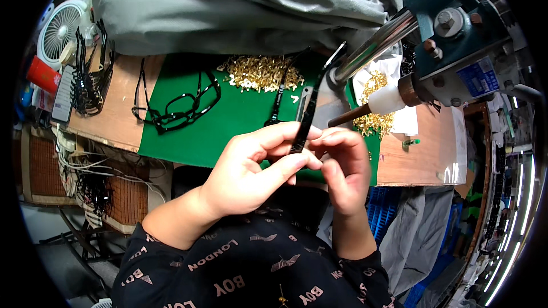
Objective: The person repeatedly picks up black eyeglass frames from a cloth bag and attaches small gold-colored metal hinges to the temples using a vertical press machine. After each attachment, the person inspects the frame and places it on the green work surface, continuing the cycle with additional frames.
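A black eyeglass frame point(307, 118) is pinched in my left hand point(242, 165), its temples pointing up and away from me. My fingers and the frame's own angle hide its front. My right hand point(349, 162) meets the left fingertips at the lower end of the nearer temple, fingers curled in; whatever sits between them is too small or hidden to name. Beyond the hands, a heap of small gold-coloured pieces point(262, 73) lies on the green mat point(171, 147). More black glasses point(177, 117) rest on the mat to the left.
A bench machine point(456, 51) overhangs the right side, its dark rod point(346, 117) reaching close to my right hand. Below it, more gold pieces point(374, 117) lie on white paper. Grey cloth point(228, 17) drapes the back. At left are a fan point(61, 33), a phone point(64, 94) and bundled black frames point(91, 82).
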Available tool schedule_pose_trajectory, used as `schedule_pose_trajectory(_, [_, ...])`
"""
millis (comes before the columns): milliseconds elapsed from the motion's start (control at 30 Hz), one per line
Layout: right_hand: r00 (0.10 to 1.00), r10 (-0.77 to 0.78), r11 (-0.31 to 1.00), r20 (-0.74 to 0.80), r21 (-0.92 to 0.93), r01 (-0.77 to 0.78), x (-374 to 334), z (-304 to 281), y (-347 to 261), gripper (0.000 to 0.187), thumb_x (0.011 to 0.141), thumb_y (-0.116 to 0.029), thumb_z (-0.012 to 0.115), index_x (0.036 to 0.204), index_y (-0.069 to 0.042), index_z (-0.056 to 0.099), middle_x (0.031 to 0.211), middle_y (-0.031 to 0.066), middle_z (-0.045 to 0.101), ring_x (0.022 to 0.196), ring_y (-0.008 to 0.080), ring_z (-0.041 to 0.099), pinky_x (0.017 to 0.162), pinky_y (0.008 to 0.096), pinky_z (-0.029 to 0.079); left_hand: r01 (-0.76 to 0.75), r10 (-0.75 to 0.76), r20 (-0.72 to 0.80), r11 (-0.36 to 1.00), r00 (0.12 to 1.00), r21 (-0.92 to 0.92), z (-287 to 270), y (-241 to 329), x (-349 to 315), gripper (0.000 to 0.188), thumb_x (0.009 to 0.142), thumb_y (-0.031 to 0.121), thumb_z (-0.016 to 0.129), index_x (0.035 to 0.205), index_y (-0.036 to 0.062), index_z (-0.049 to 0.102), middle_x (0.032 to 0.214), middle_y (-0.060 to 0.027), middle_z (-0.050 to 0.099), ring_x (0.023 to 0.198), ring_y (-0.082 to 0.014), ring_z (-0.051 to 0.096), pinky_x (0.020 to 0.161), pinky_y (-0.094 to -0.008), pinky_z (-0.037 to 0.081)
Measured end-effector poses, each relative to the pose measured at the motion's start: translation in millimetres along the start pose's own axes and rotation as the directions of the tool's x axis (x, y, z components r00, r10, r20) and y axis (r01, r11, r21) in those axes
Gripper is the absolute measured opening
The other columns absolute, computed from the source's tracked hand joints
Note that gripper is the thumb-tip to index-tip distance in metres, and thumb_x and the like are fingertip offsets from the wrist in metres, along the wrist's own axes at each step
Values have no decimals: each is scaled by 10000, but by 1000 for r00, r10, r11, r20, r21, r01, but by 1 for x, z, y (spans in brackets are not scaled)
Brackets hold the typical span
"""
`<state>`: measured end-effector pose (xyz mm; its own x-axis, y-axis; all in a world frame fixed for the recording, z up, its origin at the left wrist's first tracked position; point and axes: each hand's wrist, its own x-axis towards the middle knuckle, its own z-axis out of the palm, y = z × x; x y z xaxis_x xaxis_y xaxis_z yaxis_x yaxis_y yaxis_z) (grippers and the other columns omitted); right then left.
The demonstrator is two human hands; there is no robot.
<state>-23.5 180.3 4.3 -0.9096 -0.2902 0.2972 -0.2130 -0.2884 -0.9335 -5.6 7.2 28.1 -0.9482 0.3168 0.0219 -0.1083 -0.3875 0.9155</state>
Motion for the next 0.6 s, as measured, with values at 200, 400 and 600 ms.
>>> schedule_pose_trajectory(200, [999, 16, 991, -47, -133, -23, -11, -20, -4, 194, 907, -125, 528, 1005, 34, 576, 951, 105, 612, 873, 165, 586, 779, 280, 456, 33, -33, 7, 969, 999, -244, 30, 18, 27, 441, 885, 35, 508, 1302, -9, 371, 1070, -142, 613, 681, -108, 589, 570, -179, 458])
schedule_pose_trajectory(400, [964, 8, 995, -267, -97, -35, 5, -38, -31, 202, 948, -128, 464, 917, 33, 581, 752, 58, 590, 630, 107, 537, 547, 214, 431, 27, 8, 142, 971, 990, -239, 51, 16, 57, 600, 823, -69, 538, 1360, 19, 285, 1287, -108, 441, 824, -128, 583, 670, -234, 491])
schedule_pose_trajectory(600, [934, -119, 927, -337, -376, -18, 17, -59, -50, 183, 945, -119, 464, 904, 11, 585, 805, 61, 587, 658, 111, 546, 546, 225, 444, -82, 115, 124, 967, 986, -241, 63, 13, 79, 583, 835, -44, 535, 1359, 20, 286, 1172, -70, 460, 828, -150, 615, 665, -237, 500])
